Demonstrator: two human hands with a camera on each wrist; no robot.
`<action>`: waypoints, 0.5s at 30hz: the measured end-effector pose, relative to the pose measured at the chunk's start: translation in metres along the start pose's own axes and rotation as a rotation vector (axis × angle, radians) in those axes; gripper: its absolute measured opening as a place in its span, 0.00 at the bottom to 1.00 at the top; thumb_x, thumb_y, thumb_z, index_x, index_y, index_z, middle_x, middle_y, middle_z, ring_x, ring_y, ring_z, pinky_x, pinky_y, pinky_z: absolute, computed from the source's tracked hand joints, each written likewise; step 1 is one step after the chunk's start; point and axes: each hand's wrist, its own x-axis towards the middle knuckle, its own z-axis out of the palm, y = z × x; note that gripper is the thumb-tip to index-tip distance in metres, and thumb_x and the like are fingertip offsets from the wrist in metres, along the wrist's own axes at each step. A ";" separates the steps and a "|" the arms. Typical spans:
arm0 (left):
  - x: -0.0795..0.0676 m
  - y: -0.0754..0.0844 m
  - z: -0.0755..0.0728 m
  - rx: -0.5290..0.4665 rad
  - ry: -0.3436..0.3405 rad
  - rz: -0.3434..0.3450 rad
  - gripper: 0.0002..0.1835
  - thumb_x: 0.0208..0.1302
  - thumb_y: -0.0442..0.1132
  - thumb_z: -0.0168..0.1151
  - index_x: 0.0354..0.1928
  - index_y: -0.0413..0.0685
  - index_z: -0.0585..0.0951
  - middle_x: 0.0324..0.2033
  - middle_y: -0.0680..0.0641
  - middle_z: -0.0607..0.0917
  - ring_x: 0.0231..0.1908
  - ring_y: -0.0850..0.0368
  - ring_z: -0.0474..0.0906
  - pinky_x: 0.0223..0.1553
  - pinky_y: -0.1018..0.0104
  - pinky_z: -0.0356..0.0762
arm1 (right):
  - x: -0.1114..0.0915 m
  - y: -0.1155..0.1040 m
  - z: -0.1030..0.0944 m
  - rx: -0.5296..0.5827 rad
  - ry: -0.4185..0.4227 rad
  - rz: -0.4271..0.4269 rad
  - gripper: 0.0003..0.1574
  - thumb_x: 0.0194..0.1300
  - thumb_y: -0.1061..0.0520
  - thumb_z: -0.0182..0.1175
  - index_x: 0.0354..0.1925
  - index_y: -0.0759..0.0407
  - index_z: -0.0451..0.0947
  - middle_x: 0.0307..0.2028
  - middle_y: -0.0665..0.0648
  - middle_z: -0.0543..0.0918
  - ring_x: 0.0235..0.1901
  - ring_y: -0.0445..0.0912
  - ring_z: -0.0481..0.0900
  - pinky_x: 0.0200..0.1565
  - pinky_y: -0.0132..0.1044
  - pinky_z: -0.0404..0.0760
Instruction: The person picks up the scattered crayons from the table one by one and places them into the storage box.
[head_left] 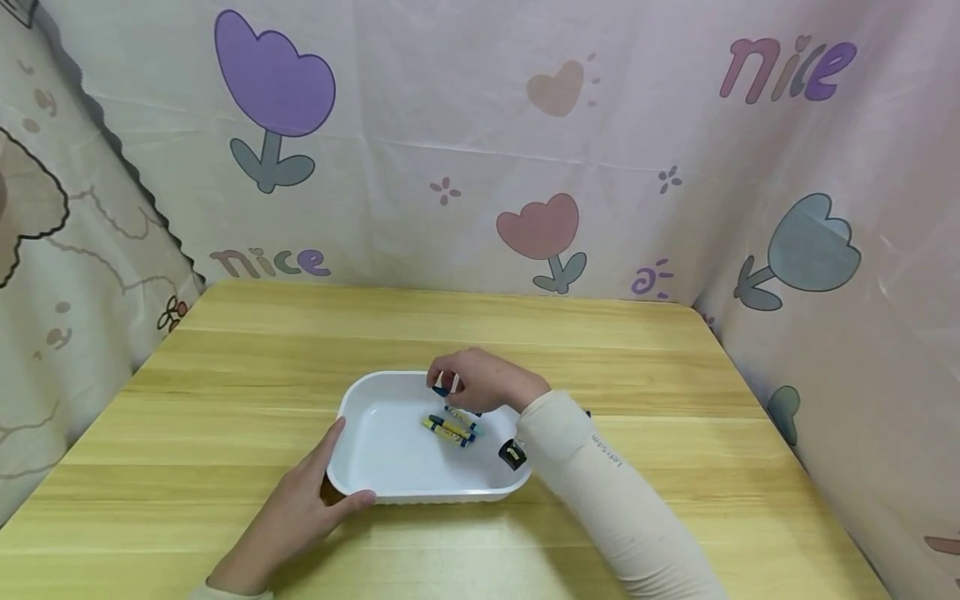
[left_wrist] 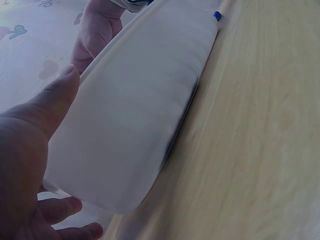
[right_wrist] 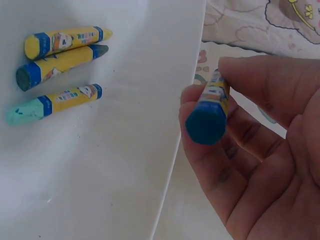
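A white plastic tray (head_left: 390,475) stands on the table. My left hand (head_left: 296,500) grips its left end, thumb at the near rim, other fingers along the end; the left wrist view shows the thumb (left_wrist: 55,102) against the tray's wall. Over the far rim, my right hand (head_left: 483,379) pinches a dark teal crayon (right_wrist: 206,122) between thumb and fingers, its flat end towards the wrist camera. Inside the tray lie a yellow crayon (right_wrist: 67,42), a dark grey-green crayon (right_wrist: 60,67) touching it, and a mint green crayon (right_wrist: 55,104) apart from both.
A small black device (head_left: 513,454) hangs at the right wrist above the tray. Past the right sleeve a dark blue tip (head_left: 588,414) shows, mostly hidden. The wooden table (head_left: 187,400) is enclosed by a printed curtain (head_left: 420,108) behind and on both sides.
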 end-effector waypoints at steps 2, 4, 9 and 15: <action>0.000 0.000 0.000 -0.001 0.002 0.002 0.57 0.55 0.61 0.68 0.76 0.41 0.49 0.68 0.28 0.61 0.63 0.29 0.63 0.57 0.34 0.66 | 0.001 -0.001 0.002 -0.024 -0.015 -0.001 0.18 0.65 0.62 0.63 0.53 0.52 0.79 0.40 0.48 0.79 0.37 0.43 0.77 0.35 0.29 0.80; 0.000 -0.001 0.001 -0.001 0.002 0.002 0.57 0.55 0.61 0.69 0.76 0.41 0.49 0.68 0.28 0.61 0.63 0.29 0.63 0.57 0.34 0.66 | 0.002 -0.002 0.005 -0.045 -0.031 0.001 0.18 0.64 0.62 0.64 0.53 0.52 0.79 0.40 0.48 0.79 0.37 0.42 0.77 0.37 0.30 0.79; 0.000 -0.001 0.001 -0.006 0.000 0.002 0.58 0.55 0.61 0.69 0.76 0.41 0.48 0.68 0.28 0.61 0.63 0.28 0.63 0.57 0.34 0.65 | 0.003 -0.003 0.011 -0.077 -0.062 0.000 0.17 0.63 0.62 0.64 0.51 0.52 0.79 0.38 0.47 0.79 0.36 0.41 0.77 0.39 0.31 0.79; 0.000 -0.001 0.001 -0.007 -0.001 0.006 0.58 0.55 0.60 0.69 0.76 0.40 0.48 0.68 0.27 0.61 0.63 0.28 0.62 0.57 0.34 0.65 | 0.004 -0.005 0.013 -0.109 -0.090 -0.027 0.17 0.62 0.62 0.64 0.50 0.52 0.80 0.37 0.45 0.79 0.35 0.40 0.77 0.40 0.30 0.78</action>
